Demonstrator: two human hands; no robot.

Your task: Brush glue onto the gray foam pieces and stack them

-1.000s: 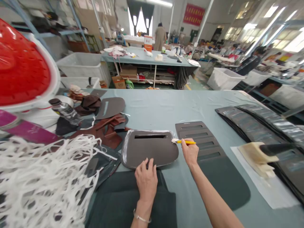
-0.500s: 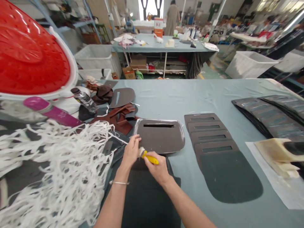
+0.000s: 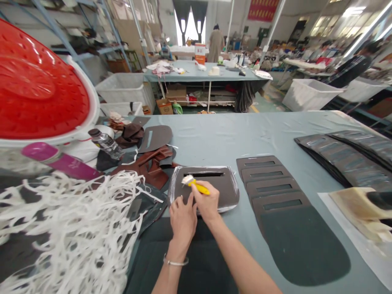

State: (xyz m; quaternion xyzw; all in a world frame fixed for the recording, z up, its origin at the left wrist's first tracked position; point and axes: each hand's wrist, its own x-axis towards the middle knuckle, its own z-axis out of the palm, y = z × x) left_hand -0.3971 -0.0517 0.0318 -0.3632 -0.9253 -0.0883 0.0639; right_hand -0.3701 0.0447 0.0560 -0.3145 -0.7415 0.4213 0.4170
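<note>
My right hand (image 3: 206,200) grips a yellow-handled brush (image 3: 200,187), whose whitish bristles are over the dark panel (image 3: 214,194) near the left end of its slot. White streaks run along the panel's edges. My left hand (image 3: 183,214), fingers spread, rests at the panel's lower left edge and holds nothing. Right of the panel lies an overlapping row of slotted dark pieces (image 3: 277,194), the nearest one long and rounded.
White strips (image 3: 101,228) are heaped at left, near a purple object (image 3: 65,163), a bottle (image 3: 105,143) and a large red basin (image 3: 36,85). Brown scraps (image 3: 153,165) lie beyond. Stacked dark pieces (image 3: 352,159) and a yellowish container (image 3: 358,208) are at right. A person (image 3: 216,44) stands far back.
The brush in my right hand has moved from the panel's lower left edge up to its slot. My left hand has shifted right and down along the lower edge. The view has tilted up.
</note>
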